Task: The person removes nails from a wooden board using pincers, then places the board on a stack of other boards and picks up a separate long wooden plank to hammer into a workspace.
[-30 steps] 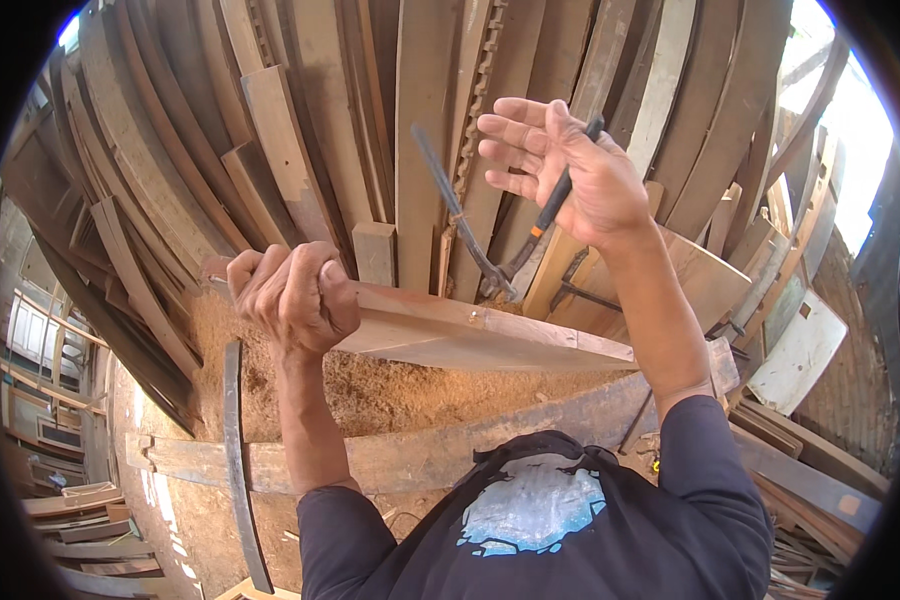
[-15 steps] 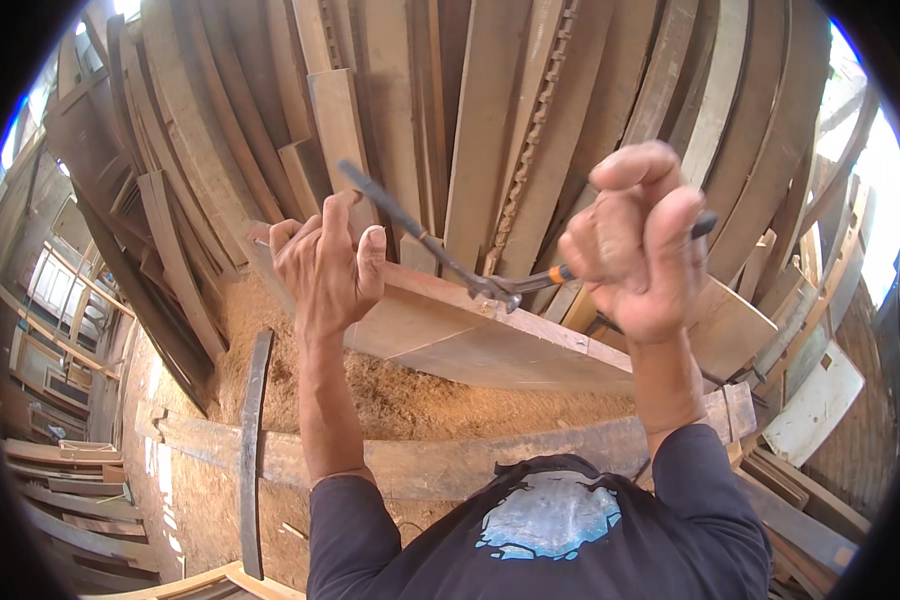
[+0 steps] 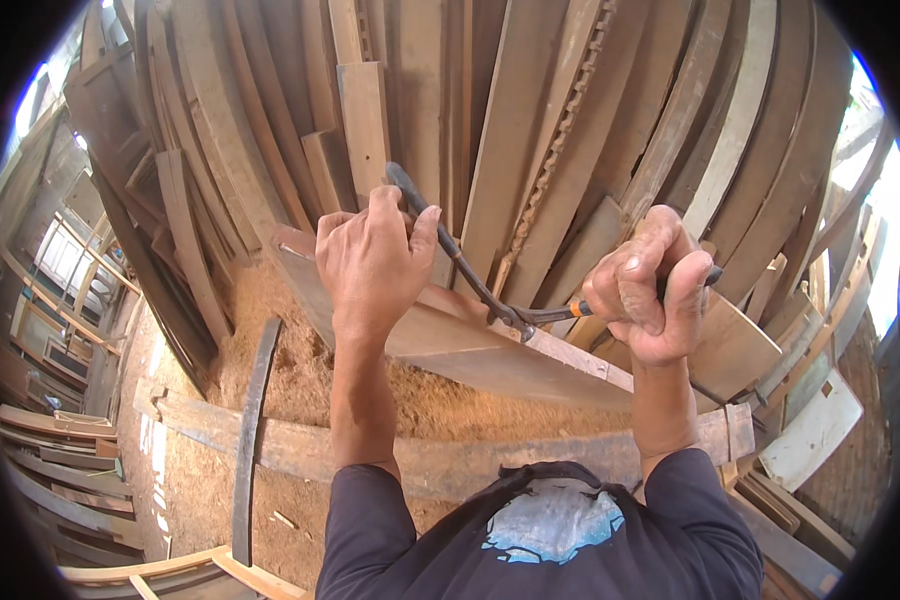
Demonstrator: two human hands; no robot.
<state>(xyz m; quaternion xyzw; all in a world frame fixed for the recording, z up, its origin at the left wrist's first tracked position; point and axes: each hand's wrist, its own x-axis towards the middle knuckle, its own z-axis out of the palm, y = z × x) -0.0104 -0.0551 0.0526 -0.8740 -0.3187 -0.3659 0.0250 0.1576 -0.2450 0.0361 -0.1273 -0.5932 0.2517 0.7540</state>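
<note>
Dark long-handled pincers (image 3: 475, 278) with an orange band are spread wide over a pale board standing on edge (image 3: 505, 370). Their jaws sit at the board's pinkish top edge; whether they bite on anything is too small to tell. My left hand (image 3: 370, 275) is closed round the left handle, its tip sticking out above the fingers. My right hand (image 3: 650, 295) wraps the other handle, whose dark end shows beyond the thumb.
Many upright planks (image 3: 415, 110) lean along the far side. Sawdust (image 3: 435, 405) lies below the board, behind a thick low beam (image 3: 570, 450). A dark strip (image 3: 253, 440) crosses that beam at the left. A white panel (image 3: 815, 430) leans at the right.
My left hand has moved right and now closes on the left handle. My right hand has come down with its handle. The view has shifted slightly.
</note>
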